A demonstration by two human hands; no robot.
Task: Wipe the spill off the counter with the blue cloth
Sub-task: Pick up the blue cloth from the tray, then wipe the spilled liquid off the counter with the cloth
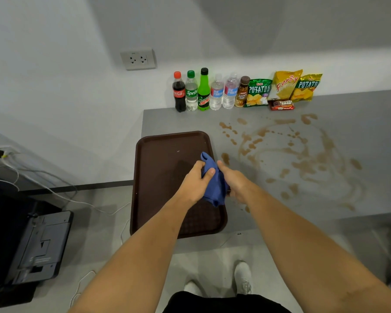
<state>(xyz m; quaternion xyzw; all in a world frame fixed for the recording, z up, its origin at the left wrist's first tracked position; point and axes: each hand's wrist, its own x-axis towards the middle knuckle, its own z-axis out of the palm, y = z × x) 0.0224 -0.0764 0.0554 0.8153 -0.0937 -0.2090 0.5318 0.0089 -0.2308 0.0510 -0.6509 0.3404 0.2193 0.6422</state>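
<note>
We hold the blue cloth (213, 184) bunched above the tray (158, 168), left hand (195, 184) and right hand (233, 179) fingers pinching it; spill (303, 159) at 2 o'clock on the counter (370, 123) looks unwiped, all wiping left

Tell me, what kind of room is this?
Probably an office pantry or break area. A grey counter against a plain wall holds a row of drink bottles and crisp bags, with a brown serving tray beside a spill.

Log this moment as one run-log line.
phase: pre-wipe | left hand: gripping blue cloth | right hand: gripping blue cloth | cloth: bunched above tray | spill: unwiped on counter
</note>
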